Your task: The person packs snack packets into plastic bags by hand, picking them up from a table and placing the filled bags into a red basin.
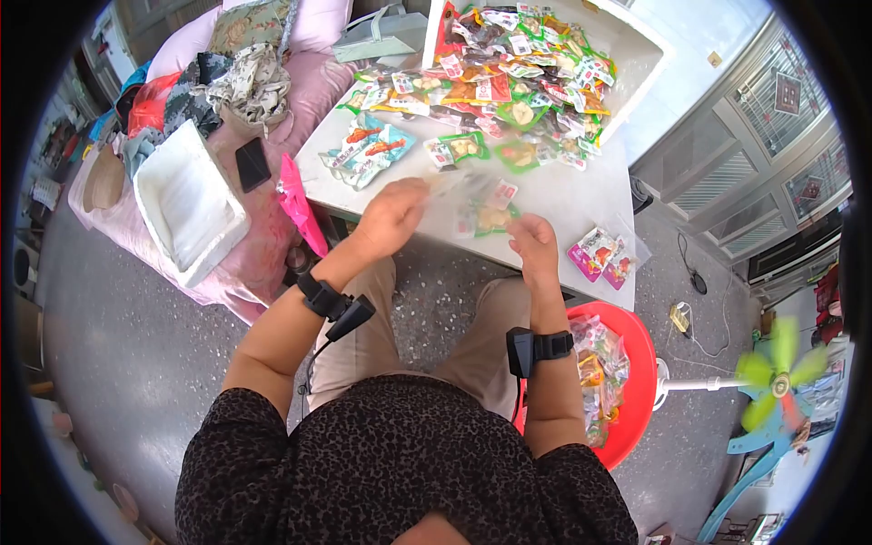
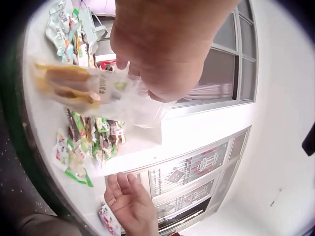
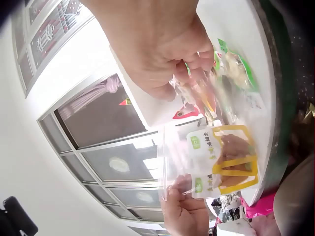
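Observation:
My left hand (image 1: 392, 218) pinches the open end of a clear plastic bag (image 3: 174, 147) above the table's front edge. Inside it, the right wrist view shows snack pouches (image 3: 235, 150) with yellow borders and brown contents. My right hand (image 1: 534, 243) hovers to the right of the bag, holding nothing; the left wrist view shows its bare palm and loosely bent fingers (image 2: 123, 183). Between the hands, a green-edged snack pack (image 1: 493, 219) lies near the table edge. Another green pack (image 1: 459, 148) lies farther back.
A tipped white foam box (image 1: 636, 82) spills a heap of snack packs (image 1: 518, 68). Blue packs (image 1: 368, 150) lie left, pink packs (image 1: 595, 252) right. A red basin (image 1: 641, 391) of packs stands beside my right arm, near a fan (image 1: 779, 383). Another foam box (image 1: 186, 204) sits on the bed.

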A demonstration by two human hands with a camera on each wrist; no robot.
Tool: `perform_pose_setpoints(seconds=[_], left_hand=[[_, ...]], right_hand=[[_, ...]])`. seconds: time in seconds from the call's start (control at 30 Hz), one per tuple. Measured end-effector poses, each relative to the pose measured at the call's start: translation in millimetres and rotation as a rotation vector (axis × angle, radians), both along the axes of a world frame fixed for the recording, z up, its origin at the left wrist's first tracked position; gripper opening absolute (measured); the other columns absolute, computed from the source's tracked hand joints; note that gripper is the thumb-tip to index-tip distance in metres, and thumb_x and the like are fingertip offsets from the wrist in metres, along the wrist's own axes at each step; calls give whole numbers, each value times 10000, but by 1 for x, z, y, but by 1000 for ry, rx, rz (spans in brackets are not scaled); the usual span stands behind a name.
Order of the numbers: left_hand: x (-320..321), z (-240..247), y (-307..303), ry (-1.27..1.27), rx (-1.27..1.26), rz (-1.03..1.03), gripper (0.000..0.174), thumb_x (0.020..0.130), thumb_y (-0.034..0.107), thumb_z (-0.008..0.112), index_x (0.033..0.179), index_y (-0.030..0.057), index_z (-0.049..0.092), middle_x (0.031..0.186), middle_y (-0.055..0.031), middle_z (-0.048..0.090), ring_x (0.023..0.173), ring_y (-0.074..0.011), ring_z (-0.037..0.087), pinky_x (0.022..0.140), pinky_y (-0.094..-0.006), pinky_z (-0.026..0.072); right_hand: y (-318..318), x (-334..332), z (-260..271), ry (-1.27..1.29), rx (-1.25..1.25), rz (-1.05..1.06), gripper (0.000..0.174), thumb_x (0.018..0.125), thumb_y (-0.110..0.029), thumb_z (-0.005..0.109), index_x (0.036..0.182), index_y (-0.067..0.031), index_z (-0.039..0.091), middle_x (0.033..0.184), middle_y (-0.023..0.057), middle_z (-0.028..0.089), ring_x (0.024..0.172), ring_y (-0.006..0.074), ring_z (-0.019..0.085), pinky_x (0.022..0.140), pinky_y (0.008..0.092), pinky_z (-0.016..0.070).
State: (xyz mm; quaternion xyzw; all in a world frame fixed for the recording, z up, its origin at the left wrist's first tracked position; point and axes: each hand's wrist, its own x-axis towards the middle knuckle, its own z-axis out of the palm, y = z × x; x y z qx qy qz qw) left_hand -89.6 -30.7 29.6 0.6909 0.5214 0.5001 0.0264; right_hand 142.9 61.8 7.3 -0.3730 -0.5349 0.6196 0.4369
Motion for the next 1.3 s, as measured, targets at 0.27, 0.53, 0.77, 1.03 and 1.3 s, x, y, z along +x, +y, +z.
perform_pose_setpoints(seconds=[0.27,0.53,0.77,1.03,1.3], left_hand=[[-14,52,-14,-963,-555,-371,145,816,81,419,910,-10,482,934,-123,534,905,-217,525,777,-343,420],[-6,55,-39,-1267,-598,-519,155,821,103,419,940,4,434,937,-132,520,909,-286,528,767,-431,434],[4,57,-48,-1144,-521,-487,172,835,149,429,916,-1,449,889,-117,534,870,-261,546,740,-384,450],[21,60,-53,-976,-515,-409,171,847,127,399,872,-7,503,813,-56,559,779,-130,533,726,-259,412],[37,70,-73,-411,-535,-330,172,846,111,402,823,-4,529,784,-45,568,749,-93,508,696,-229,398]], right_hand=[[-15,-29,28,258,1,194,348,730,-56,551,1043,-11,407,947,67,495,875,115,468,749,240,394],[-30,-31,36,439,-83,437,62,780,-40,488,842,-33,487,837,56,544,761,145,536,686,306,452],[-48,-16,52,335,-46,422,52,781,-48,503,829,-29,499,822,53,545,731,137,540,660,295,461],[-52,-6,69,-122,333,412,109,754,-65,544,849,-13,531,739,24,538,673,73,503,589,215,404],[-82,1,104,-567,683,513,197,738,-189,534,839,-21,520,706,111,537,664,232,528,598,308,402]])
